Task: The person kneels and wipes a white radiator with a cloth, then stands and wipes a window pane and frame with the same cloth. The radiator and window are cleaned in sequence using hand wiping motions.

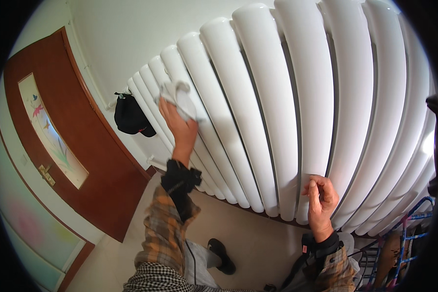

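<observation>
Grey-white crumpled fabric cloth (184,101) sits bunched in left hand (180,127), up against the tall glossy white column radiator (297,121), left part, just right of the black fabric cap (130,114). Left fingers bent around the cloth, closed; tips mostly covered, some blur. Right hand (321,202): fingers loosely half curled, thumb near the index, no object seen; inside of the palm hidden; low in front of a tube, contact unclear.

Step looks like wiping. To do it well: flatten the cloth under the fingers, press evenly, run long strokes along each tube, then work a folded edge into the gaps; best keep the loose flap from catching.

Cloth's long axis: roughly upper left to lower right, uncertain since bunched; curled flap points up-right. Tubes run upright, bent by the lens.
</observation>
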Available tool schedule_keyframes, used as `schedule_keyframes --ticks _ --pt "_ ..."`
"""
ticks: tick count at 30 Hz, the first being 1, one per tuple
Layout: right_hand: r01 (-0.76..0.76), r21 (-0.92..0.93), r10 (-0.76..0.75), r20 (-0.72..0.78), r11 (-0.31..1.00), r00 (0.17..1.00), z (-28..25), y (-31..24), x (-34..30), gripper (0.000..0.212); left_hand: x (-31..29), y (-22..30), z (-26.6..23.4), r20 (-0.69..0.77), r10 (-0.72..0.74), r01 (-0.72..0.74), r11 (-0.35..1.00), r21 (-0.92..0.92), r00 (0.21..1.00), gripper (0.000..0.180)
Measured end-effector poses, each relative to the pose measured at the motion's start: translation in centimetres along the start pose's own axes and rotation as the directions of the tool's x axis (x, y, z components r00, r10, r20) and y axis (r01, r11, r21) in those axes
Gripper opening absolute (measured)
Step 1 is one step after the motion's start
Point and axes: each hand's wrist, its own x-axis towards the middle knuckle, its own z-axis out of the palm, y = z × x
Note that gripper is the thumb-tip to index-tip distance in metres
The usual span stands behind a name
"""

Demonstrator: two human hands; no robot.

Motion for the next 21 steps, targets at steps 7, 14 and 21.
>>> schedule_keyframes --ticks 7,14,21 --pt "-0.036 0.052 0.036 -0.005 0.998 0.999 0.2 0.0 -0.2 0.006 -22.0 4.0 -1.2 0.354 -0.381 0.419 0.907 -0.033 0.854 0.088" --pt "-0.047 0.015 0.046 0.002 0.999 0.999 0.1 0.3 -0.4 0.007 -11.2 -1.0 -2.7 0.079 -0.233 0.233 0.972 0.012 0.969 0.085" --pt "-0.062 0.002 0.062 0.015 0.998 0.998 0.0 0.3 -0.4 0.008 -2.7 -6.1 -0.5 0.027 -0.048 0.046 0.998 0.053 0.999 0.077"
